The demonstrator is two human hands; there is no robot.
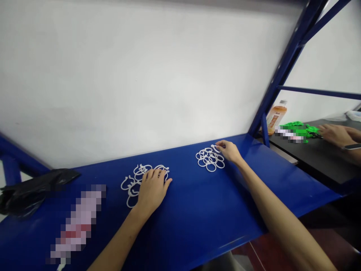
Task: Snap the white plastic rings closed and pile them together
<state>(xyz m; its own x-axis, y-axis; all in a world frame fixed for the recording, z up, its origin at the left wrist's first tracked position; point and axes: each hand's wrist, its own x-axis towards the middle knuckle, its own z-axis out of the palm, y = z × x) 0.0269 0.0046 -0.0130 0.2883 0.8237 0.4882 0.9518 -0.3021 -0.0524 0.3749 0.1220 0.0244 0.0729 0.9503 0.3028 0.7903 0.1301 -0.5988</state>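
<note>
Fingers spread and lying flat, my left hand (pixel 152 190) covers part of a loose pile of white plastic curtain rings (pixel 140 170), several of them with open ends. Some of that pile is hidden under the palm. Farther right, my right hand (pixel 229 151) pinches a single white curtain ring (pixel 213 146) between thumb and fingertips. This ring is at the back right edge of a second, tighter cluster of white rings (pixel 210 162). Both groups rest on the blue tabletop (pixel 191 210).
A black plastic bag (pixel 42 184) and a blurred-out pink and white item (pixel 81 218) lie at left. Behind stands a white wall (pixel 158 75); a blue metal post (pixel 282 71) rises at right. Beyond it, another person's hands (pixel 335 135) are near green pieces (pixel 295 124) and a bottle (pixel 278 116).
</note>
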